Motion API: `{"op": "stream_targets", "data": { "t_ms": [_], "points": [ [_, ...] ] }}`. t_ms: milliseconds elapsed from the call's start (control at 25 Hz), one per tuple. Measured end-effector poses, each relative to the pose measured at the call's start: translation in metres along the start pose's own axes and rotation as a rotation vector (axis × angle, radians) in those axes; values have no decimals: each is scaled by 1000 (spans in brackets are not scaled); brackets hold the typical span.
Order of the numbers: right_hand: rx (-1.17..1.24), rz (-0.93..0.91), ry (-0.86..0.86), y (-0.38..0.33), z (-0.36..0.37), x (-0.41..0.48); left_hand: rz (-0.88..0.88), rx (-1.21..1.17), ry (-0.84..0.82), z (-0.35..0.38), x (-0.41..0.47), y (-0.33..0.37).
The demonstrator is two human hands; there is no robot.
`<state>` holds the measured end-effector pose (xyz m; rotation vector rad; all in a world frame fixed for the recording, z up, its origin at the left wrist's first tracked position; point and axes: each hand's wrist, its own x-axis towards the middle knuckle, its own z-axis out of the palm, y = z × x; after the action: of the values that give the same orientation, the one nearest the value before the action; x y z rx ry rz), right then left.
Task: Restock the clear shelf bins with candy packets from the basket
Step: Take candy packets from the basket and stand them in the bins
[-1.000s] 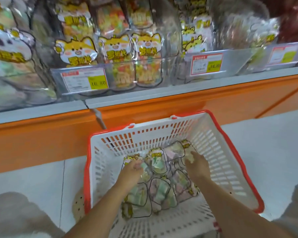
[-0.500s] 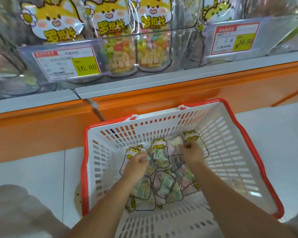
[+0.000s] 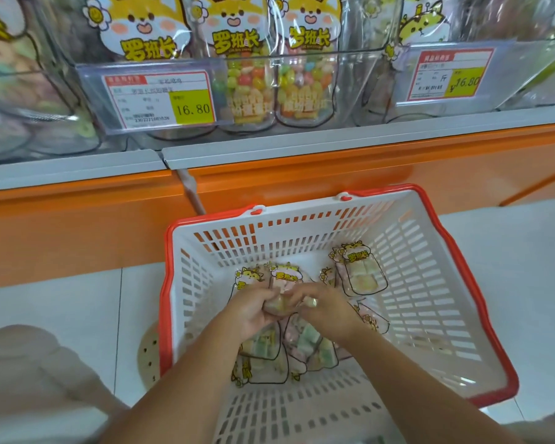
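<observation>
Pale floor tiles [image 3: 61, 315], orange shelf base [image 3: 77, 225] ahead. Clear shelf bins [image 3: 362, 88] above; jelly-bean packets [image 3: 247, 81] upright inside, partly masked by price tag [image 3: 161, 99]. White basket [image 3: 302, 238], red rim, on floor below. My left hand [image 3: 253, 310] and right hand [image 3: 327, 312] meet inside it, fingers of both curled on one candy packet [image 3: 284, 278] above pile [image 3: 305, 342]. My forearms cover much of pile. Second packet [image 3: 361, 272] lies just beside. Far-left bin contents blurred.

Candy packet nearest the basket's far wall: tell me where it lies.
Head view: that candy packet lies on the basket floor, right of centre, just beyond the right hand, label facing up.
</observation>
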<state>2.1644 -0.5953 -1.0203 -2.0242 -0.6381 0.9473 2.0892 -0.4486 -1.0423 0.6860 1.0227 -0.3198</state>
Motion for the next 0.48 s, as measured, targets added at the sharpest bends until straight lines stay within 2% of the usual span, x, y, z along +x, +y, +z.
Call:
{"op": "stream_targets", "data": {
  "t_ms": [120,160,280,360,480],
  "points": [
    [308,409,363,22,-9,23,6,-14,-23,-6,3,-1],
    [420,538,409,30,-14,30,15,0,-28,-7,3,-1],
    [847,807,307,36,-15,42,32,72,-59,-6,1,-2],
    [915,846,277,36,-10,45,49,83,-85,-7,0,-2],
    [869,845,213,49,-2,47,76,115,-138,-6,-2,-1]
  ]
}}
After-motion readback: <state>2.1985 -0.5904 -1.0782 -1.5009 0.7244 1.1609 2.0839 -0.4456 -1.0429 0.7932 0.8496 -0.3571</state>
